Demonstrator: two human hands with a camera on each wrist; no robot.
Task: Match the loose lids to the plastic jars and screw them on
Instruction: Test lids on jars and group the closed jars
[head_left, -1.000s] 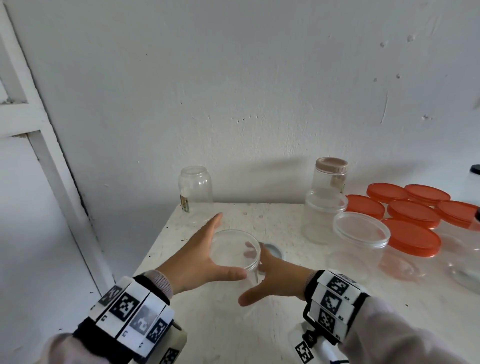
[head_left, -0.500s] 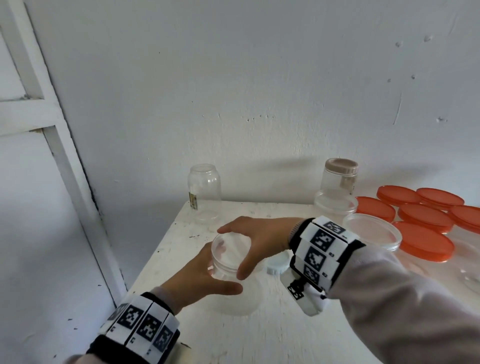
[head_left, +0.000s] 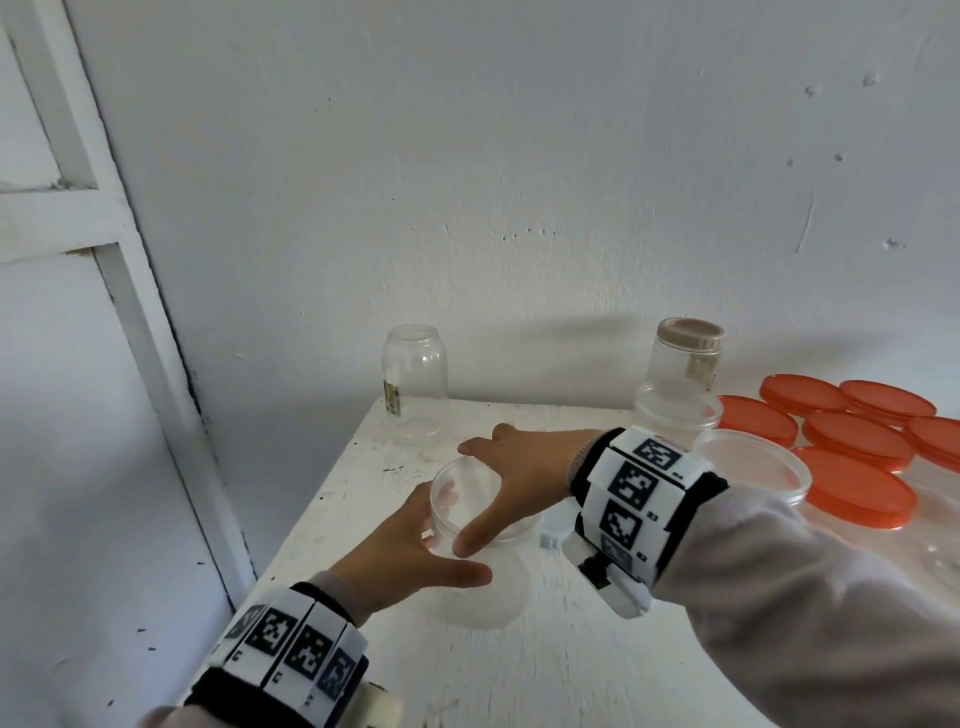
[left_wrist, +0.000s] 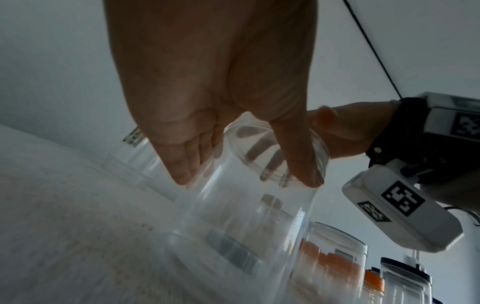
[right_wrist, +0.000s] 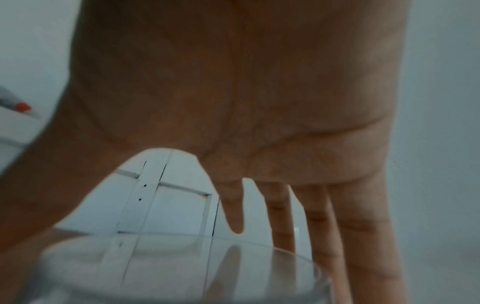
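1. The left hand (head_left: 395, 558) held the shoulder of the clear jar (head_left: 475, 561), thumb across the near side and fingers round the far side, as the left wrist view showed.
2. The right hand (head_left: 519, 478) arched over the jar's mouth, thumb on the near rim and fingers (right_wrist: 363, 236) reaching down past the far rim. Whether a clear lid sat under that palm could not be told.
3. The jar stood upright near the front left of the white table (head_left: 545, 675).
4. The step in hand looked like capping this jar. Next would probably come a twist by the right hand while the left kept the jar from turning.
5. An open bottle (head_left: 415, 387) and a tan-lidded jar (head_left: 687, 358) stood by the wall, with orange lids (head_left: 857, 439) on jars at the right. The table was scuffed and paint-flecked, set against a white wall beside a panelled door (head_left: 78, 312).
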